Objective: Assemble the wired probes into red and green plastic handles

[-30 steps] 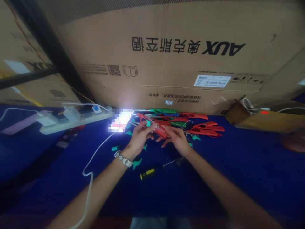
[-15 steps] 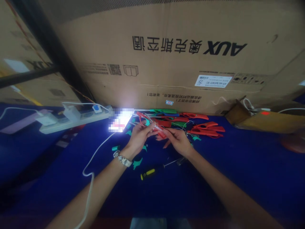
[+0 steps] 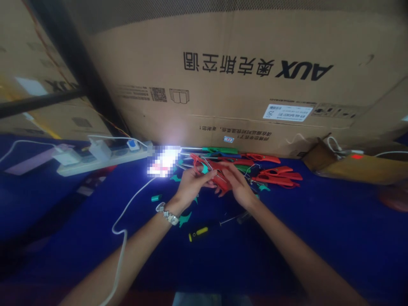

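Red plastic clip (image 3: pixel 219 179), with thin wire on it, is held between both hands above the blue-covered table, near its far edge. Left hand (image 3: pixel 191 187) pinches the clip's near end; right hand (image 3: pixel 237 187) closes over the other end, fingers folded on it. Fitting the wire seems to be the step in hand; steady, fine finger work comes next. Beyond lie more red and green clips (image 3: pixel 274 172); nearer, a yellow-handled screwdriver (image 3: pixel 204 231).
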`<state>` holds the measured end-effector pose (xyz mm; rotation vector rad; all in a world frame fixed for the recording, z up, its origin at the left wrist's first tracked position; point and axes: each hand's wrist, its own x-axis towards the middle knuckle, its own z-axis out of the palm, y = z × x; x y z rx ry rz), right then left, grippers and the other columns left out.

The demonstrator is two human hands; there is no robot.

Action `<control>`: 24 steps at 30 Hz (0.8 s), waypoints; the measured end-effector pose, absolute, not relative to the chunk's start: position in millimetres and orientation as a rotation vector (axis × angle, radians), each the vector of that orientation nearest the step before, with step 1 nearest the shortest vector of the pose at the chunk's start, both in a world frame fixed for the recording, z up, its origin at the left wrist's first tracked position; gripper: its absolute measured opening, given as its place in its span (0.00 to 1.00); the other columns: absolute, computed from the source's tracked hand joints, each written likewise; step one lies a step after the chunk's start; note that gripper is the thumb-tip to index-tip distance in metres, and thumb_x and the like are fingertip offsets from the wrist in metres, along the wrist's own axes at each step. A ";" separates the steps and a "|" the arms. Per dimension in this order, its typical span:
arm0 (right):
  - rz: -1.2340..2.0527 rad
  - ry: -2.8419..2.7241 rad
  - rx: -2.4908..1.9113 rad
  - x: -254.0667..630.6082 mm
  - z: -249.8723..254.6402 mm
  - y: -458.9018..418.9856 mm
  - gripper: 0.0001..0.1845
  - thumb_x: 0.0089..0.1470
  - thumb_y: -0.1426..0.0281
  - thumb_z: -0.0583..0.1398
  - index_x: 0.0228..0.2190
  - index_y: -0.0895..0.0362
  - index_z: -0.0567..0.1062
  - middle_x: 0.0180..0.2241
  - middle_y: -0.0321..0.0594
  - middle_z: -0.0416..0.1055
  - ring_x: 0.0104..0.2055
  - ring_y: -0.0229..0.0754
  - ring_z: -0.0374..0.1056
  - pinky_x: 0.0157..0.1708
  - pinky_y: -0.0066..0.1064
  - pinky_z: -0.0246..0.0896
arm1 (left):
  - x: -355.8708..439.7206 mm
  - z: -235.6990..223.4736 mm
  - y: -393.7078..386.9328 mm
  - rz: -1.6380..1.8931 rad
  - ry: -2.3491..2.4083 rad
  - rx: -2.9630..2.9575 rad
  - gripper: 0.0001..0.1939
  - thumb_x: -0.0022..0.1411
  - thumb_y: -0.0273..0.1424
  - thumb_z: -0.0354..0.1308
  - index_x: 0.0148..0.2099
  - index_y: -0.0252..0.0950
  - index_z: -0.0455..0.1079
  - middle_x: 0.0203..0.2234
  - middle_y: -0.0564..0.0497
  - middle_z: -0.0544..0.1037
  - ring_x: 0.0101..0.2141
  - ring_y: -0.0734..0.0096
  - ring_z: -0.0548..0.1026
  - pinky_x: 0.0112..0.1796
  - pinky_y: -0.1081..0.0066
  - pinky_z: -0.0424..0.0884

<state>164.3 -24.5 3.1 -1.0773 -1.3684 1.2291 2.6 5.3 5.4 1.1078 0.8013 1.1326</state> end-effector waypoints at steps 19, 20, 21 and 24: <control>1.055 -1.551 -1.171 168.6 10.9 -25.7 0.26 0.59 0.47 0.58 0.36 0.57 0.80 0.19 0.33 0.71 0.11 0.32 0.61 0.10 0.22 0.51 | -3.0 14.3 -1.9 0.940 0.791 1.559 0.10 0.54 0.35 0.68 0.39 0.37 0.77 0.31 0.50 0.79 0.31 0.66 0.75 0.33 0.71 0.70; 1.054 -1.550 -1.184 171.0 10.4 -26.0 0.26 0.60 0.48 0.58 0.38 0.57 0.81 0.21 0.34 0.72 0.11 0.31 0.61 0.10 0.22 0.51 | -6.3 16.5 1.1 0.923 0.833 1.442 0.10 0.56 0.38 0.67 0.36 0.36 0.78 0.30 0.49 0.79 0.29 0.68 0.73 0.29 0.72 0.69; 1.050 -1.552 -1.195 173.0 10.2 -26.6 0.26 0.60 0.48 0.58 0.40 0.57 0.81 0.21 0.34 0.73 0.11 0.31 0.61 0.10 0.22 0.51 | -9.4 18.3 4.7 0.934 0.871 1.283 0.13 0.58 0.40 0.65 0.35 0.35 0.78 0.30 0.48 0.79 0.28 0.68 0.73 0.26 0.72 0.68; 1.028 -1.580 -1.200 175.9 10.4 -30.4 0.26 0.60 0.50 0.58 0.45 0.57 0.81 0.22 0.35 0.74 0.11 0.32 0.61 0.11 0.23 0.54 | -14.4 21.1 14.9 0.974 0.917 0.839 0.19 0.60 0.45 0.63 0.34 0.32 0.78 0.33 0.43 0.80 0.30 0.68 0.75 0.29 0.71 0.72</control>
